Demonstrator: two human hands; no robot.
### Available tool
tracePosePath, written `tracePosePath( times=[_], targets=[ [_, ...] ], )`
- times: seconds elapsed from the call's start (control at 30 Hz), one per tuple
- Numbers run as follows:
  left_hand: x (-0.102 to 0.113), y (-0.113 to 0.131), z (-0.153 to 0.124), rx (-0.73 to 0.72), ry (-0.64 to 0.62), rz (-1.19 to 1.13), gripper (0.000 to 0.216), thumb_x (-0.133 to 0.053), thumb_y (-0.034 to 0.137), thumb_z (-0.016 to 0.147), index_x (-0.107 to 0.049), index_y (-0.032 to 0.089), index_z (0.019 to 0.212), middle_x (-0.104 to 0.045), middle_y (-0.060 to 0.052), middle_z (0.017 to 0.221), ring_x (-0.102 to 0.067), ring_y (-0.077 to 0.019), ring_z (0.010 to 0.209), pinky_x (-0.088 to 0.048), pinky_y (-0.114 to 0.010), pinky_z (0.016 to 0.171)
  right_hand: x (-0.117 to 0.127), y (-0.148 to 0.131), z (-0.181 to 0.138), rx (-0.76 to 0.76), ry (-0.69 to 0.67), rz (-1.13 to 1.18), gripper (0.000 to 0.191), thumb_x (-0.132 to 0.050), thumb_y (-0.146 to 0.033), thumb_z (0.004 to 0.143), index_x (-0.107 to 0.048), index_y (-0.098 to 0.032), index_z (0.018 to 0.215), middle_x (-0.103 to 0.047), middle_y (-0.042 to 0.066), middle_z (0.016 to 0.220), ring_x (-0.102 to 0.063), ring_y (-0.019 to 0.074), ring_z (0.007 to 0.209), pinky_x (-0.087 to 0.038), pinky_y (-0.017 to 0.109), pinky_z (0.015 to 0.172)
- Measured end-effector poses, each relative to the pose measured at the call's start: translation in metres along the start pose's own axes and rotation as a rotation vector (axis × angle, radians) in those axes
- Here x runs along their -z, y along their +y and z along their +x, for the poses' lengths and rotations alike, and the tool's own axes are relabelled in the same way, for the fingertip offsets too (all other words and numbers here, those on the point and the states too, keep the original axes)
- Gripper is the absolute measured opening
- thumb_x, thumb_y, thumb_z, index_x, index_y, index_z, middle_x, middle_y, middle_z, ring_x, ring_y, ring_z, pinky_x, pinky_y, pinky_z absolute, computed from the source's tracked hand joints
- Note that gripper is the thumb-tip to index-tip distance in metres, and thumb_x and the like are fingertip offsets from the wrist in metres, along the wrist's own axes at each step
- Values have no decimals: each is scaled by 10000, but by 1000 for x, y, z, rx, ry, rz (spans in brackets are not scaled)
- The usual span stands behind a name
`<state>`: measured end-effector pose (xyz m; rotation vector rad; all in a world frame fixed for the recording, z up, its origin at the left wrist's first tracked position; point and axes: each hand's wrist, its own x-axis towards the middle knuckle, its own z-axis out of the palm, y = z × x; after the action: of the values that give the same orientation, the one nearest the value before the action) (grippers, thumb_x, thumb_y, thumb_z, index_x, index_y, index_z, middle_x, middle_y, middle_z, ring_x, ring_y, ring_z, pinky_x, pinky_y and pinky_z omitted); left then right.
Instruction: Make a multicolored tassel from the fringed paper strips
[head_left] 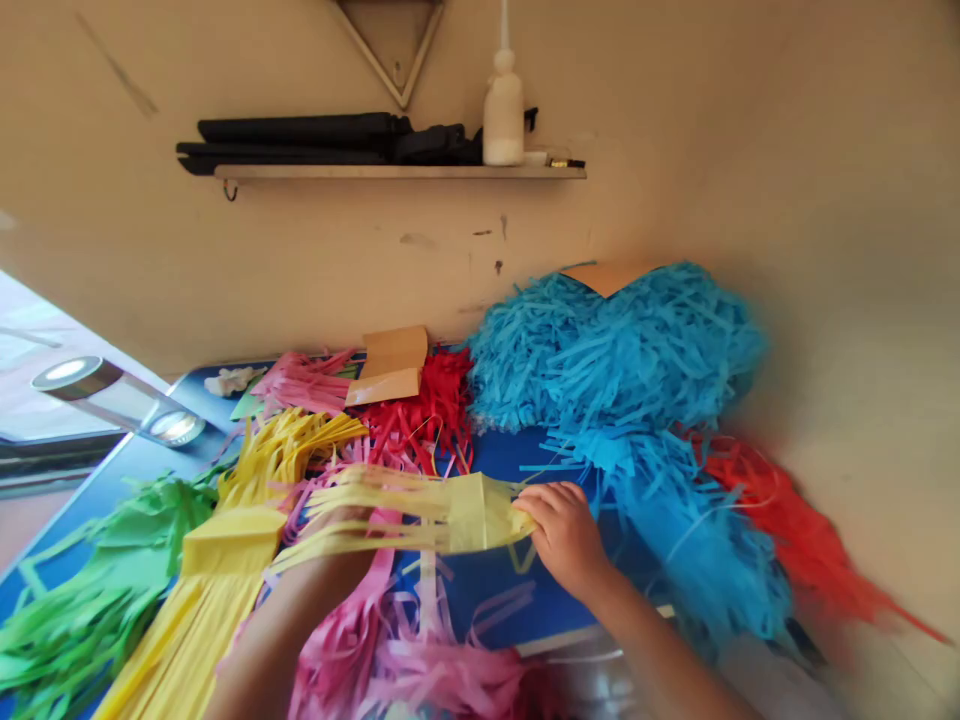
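Observation:
My right hand [564, 532] pinches the uncut end of a yellow fringed paper strip [420, 510], held level above a blue table [499, 590]. The strip's cut fringes trail to the left. My left hand [339, 522] sits under those fringes, mostly hidden by them, with only the wrist and forearm showing. Pink fringe [420, 660] lies below the strip. More yellow fringe [225, 560] lies to the left.
A large shape covered in blue fringe [622, 360] with bare cardboard at its top leans on the wall. Red fringe [427, 405], green fringe [97, 580], orange-red fringe [787, 530] and folded cardboard [390, 365] surround it. A shelf [397, 172] holds a white bottle [502, 110].

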<state>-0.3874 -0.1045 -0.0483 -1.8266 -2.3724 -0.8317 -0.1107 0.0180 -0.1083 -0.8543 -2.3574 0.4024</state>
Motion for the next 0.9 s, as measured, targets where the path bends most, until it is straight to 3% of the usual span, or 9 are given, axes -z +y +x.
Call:
tracePosePath(
  times=[0.1,0.17,0.2,0.23,0.33,0.47,0.57,0.7,0.9],
  targets=[
    [43,-10,-33,-146,-147,5,259,-574,485,845,-718,299,737,-741,15,689,-700,-199,606,-564,-277,536,-4,-3,1,-37,-63,53,424,-481,31,733,-684,-239,990,-706,43,1007,-615,219,962,-382,380,892],
    [40,10,-50,-275,-235,-27,175,-580,444,854,-722,348,818,-765,46,748,-704,-171,591,-558,-235,502,-6,-5,3,-52,-83,88,407,-487,22,751,-687,-240,991,-706,41,1007,-618,213,970,-389,378,898],
    [28,26,-55,-301,-277,-31,167,-574,419,862,-717,340,899,-775,20,840,-722,-180,676,-583,-244,578,-7,-6,4,-54,-88,96,390,-493,11,764,-688,-241,989,-704,38,1009,-620,210,973,-390,380,902],
    [10,43,-57,-278,-182,2,201,-565,386,864,-710,309,980,-774,-27,930,-729,-214,787,-602,-298,701,-8,-6,6,-50,-94,99,373,-500,-2,779,-689,-242,993,-703,34,1013,-621,209,975,-390,384,904],
    [-58,83,-46,-308,-103,94,402,-514,205,844,-625,198,1230,-701,-133,1200,-645,-287,1126,-478,-475,1016,-6,-5,10,-35,-120,109,370,-509,-15,787,-688,-251,1009,-701,26,1010,-621,211,967,-398,402,905],
    [-104,78,-15,-363,-120,73,542,-373,8,795,-580,143,1277,-652,-129,1295,-593,-239,1224,-417,-497,1074,13,-21,4,-47,7,76,454,-494,-20,775,-645,-237,1144,-666,81,1142,-580,252,1086,-416,455,963],
    [-93,62,1,-349,-160,44,480,-341,40,858,-594,132,1256,-661,-129,1278,-599,-239,1220,-411,-523,1075,19,-53,-9,18,31,192,363,-502,-88,812,-625,-204,1134,-645,105,1129,-573,249,1093,-459,425,976],
    [-72,57,10,-337,-190,71,463,-371,55,855,-628,158,1225,-689,-122,1228,-635,-247,1171,-401,-532,1082,-18,-87,-6,-40,-108,344,311,-469,-66,773,-636,-182,1008,-674,100,995,-640,225,968,-538,342,890],
    [-58,57,-4,-426,-90,271,486,-382,57,820,-637,132,1226,-675,-148,1243,-642,-275,1155,-360,-539,1096,-80,-73,38,-46,-63,373,469,-426,-86,799,-574,-210,1226,-701,52,1092,-636,281,1092,-510,434,956]
  ],
)
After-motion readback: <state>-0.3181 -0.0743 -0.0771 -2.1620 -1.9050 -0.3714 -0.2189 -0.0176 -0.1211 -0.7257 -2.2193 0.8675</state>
